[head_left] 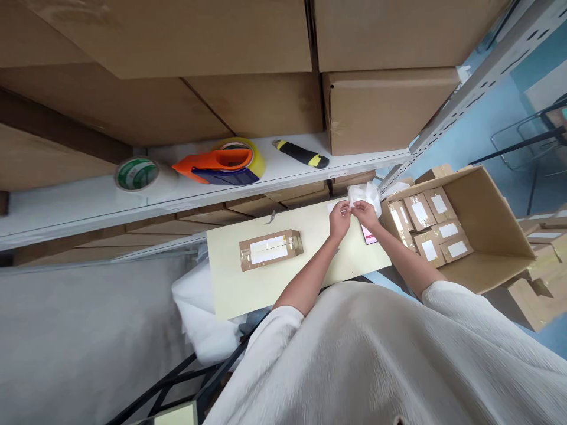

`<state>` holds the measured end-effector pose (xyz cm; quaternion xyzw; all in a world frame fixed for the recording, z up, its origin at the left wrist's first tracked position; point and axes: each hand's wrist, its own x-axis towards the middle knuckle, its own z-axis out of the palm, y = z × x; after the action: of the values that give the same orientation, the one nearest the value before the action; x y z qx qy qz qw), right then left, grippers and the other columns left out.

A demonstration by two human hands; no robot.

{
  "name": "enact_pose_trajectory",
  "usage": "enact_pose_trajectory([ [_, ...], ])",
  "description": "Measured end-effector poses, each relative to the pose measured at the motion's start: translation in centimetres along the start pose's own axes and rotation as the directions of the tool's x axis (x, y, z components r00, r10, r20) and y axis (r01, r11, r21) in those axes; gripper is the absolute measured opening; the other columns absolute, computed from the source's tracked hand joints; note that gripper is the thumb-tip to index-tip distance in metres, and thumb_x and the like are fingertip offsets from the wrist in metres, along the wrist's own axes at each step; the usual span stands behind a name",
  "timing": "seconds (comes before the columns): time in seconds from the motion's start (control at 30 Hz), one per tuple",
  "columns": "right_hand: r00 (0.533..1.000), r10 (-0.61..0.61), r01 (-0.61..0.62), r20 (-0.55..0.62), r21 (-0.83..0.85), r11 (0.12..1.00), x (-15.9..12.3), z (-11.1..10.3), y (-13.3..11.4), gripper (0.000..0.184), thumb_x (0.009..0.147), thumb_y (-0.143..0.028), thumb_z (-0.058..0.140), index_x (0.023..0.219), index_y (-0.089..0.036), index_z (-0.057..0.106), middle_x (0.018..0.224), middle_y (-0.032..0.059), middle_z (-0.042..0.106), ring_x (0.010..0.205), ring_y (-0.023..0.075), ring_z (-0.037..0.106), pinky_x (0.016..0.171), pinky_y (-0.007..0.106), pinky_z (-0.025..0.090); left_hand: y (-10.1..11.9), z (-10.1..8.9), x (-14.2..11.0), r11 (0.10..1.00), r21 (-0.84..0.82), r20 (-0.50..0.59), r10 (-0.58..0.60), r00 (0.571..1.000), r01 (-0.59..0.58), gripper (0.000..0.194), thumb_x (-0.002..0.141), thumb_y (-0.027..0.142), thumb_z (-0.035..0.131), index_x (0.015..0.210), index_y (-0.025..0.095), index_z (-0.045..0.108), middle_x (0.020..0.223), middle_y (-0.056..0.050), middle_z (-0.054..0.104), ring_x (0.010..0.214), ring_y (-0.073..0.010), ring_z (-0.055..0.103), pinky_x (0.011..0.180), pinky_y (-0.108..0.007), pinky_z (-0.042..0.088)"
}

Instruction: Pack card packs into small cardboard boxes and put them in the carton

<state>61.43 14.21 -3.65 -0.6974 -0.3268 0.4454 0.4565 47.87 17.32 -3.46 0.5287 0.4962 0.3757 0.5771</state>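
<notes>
My left hand and my right hand meet over the far right part of a pale yellow board. Both are closed, fingertips pinched together on a thin white piece too small to make out fully. Just behind the right hand lies a heap of crumpled white material. A phone with a lit screen is partly under my right forearm. To the left on the board rests a taped cardboard box with white labels on top.
An open carton of small labelled boxes stands at right. On the shelf above are an orange tape dispenser, a tape roll and a utility knife. White wrapping hangs beside the board's left end.
</notes>
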Motion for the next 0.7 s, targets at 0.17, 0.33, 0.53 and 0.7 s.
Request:
enact_pose_trajectory([
  [0.17,0.996,-0.053,0.052,0.067,0.013,0.999,-0.8,0.0,-1.1,0.034,0.076,-0.054,0.081,0.087,-0.024,0.068,0.086,0.0051,0.079,0.087,0.0253,0.077,0.085,0.040,0.063,0.5,-0.5,0.3,1.000,0.024,-0.030,0.006,1.000,-0.006,0.018,0.092,0.010,0.070,0.102,0.024,0.075,0.111,-0.006,0.080,0.104,-0.0220,0.077,0.100,-0.040,0.065],
  [0.33,0.982,-0.090,0.080,0.166,0.066,0.995,-1.0,0.1,-1.5,0.044,0.079,-0.066,0.082,0.090,-0.024,0.075,0.092,0.0075,0.081,0.092,0.0273,0.078,0.092,0.044,0.064,0.5,-1.3,0.4,1.000,0.023,-0.062,-0.011,0.998,0.012,0.018,0.090,0.008,0.070,0.098,0.023,0.074,0.107,-0.006,0.080,0.098,-0.0205,0.077,0.094,-0.038,0.066],
  [0.53,0.980,-0.091,0.092,0.175,0.005,0.996,-0.9,0.3,-1.9,0.044,0.074,-0.066,0.086,0.083,-0.024,0.073,0.086,0.0058,0.078,0.085,0.0243,0.074,0.090,0.042,0.062,0.6,-1.8,0.2,0.999,0.032,-0.069,-0.020,0.997,0.023,0.020,0.089,0.006,0.068,0.098,0.023,0.075,0.103,-0.005,0.081,0.098,-0.0198,0.077,0.099,-0.038,0.063],
  [0.7,0.978,-0.047,0.054,0.205,-0.028,0.998,-0.7,0.3,-1.8,0.041,0.073,-0.062,0.084,0.081,-0.024,0.072,0.081,0.0044,0.076,0.081,0.0217,0.071,0.084,0.038,0.061,0.5,-1.8,0.1,0.998,0.024,-0.069,-0.060,0.996,0.061,0.017,0.090,0.007,0.068,0.096,0.023,0.074,0.101,-0.004,0.081,0.096,-0.0193,0.078,0.095,-0.036,0.063],
])
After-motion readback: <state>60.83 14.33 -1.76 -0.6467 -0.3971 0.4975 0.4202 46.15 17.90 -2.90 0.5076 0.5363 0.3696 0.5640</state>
